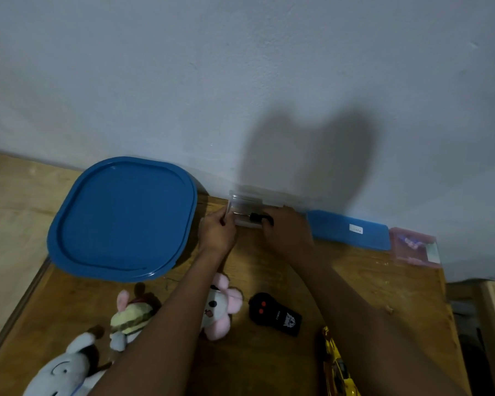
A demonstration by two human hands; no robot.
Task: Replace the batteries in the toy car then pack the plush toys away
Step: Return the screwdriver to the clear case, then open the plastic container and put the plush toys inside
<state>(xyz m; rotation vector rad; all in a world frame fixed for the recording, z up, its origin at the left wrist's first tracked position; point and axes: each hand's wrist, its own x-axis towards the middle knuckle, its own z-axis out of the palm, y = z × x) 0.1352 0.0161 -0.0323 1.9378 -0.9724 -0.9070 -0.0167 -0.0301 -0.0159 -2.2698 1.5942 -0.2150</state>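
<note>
My wooden table (269, 352), lower frame: blue lid (123, 218), clear box (246, 207), three plush toys (132, 318), black remote (275, 314), yellow toy car (337, 364).

Pink case (415, 247) on wooden table (269, 367)

A yellow toy car (337, 367) is lying at the table's near edge; four plush toys (132, 318) are sitting leftward, below a blue-lidded container (123, 218).

Dim, soft-focus view (edges bowed), with a broad shadow (306, 155) on the wall (240, 67).
</note>
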